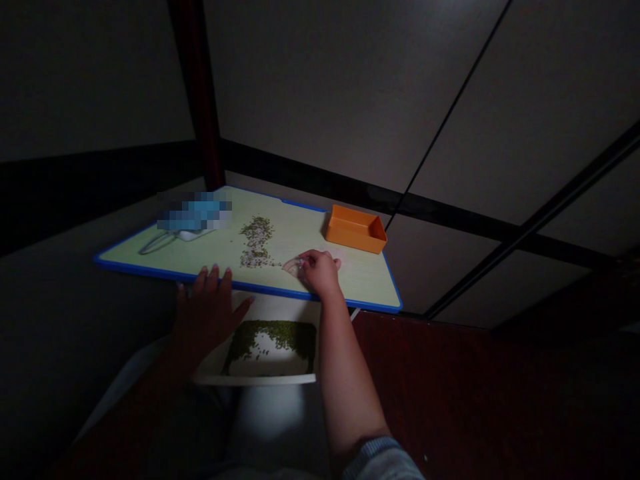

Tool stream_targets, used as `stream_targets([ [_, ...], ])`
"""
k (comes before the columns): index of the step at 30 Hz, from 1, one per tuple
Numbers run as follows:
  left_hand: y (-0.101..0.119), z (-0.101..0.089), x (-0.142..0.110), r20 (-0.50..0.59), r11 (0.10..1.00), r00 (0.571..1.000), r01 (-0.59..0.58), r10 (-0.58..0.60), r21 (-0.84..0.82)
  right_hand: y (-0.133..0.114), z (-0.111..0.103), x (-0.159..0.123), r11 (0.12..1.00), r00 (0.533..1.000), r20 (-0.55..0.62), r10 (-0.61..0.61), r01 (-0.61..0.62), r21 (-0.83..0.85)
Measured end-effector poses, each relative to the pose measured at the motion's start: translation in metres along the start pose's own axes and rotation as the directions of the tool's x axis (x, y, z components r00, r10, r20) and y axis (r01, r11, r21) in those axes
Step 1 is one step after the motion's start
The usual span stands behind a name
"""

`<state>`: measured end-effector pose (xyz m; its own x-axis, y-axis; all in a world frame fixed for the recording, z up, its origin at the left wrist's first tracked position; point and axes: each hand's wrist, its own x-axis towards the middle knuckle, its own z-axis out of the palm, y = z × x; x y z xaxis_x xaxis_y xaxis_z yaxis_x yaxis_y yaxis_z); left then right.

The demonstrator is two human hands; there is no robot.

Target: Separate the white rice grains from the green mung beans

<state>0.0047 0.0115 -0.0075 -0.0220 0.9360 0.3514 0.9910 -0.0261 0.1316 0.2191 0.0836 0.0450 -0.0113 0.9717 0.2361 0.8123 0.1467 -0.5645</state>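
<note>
My right hand is over the front right of the pale tabletop, thumb and fingers pinched together. Something small and clear-looking shows at its fingertips, too faint to name. Just left of it lies a scattered pile of small green and whitish bits, with a few strewn toward the fingers. My left hand rests at the table's blue front edge, fingers spread and holding nothing. Below the edge, a pulled-out pale drawer or tray bears many small green pieces, massed along its back and sides.
An orange rectangular box stands at the table's back right. At the left lies a blurred blue object with a looped cord or handle. A panelled wall rises behind the table; dark red floor is at right.
</note>
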Motion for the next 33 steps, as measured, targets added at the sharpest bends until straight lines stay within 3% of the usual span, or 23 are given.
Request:
stream_targets([
  [33,-0.0008,0.0005,0.0012,0.018,1.000,1.000,0.001,-0.002,0.008,-0.0011,-0.0028,-0.0024,0.999,0.998,0.041,-0.050,0.049,0.014],
])
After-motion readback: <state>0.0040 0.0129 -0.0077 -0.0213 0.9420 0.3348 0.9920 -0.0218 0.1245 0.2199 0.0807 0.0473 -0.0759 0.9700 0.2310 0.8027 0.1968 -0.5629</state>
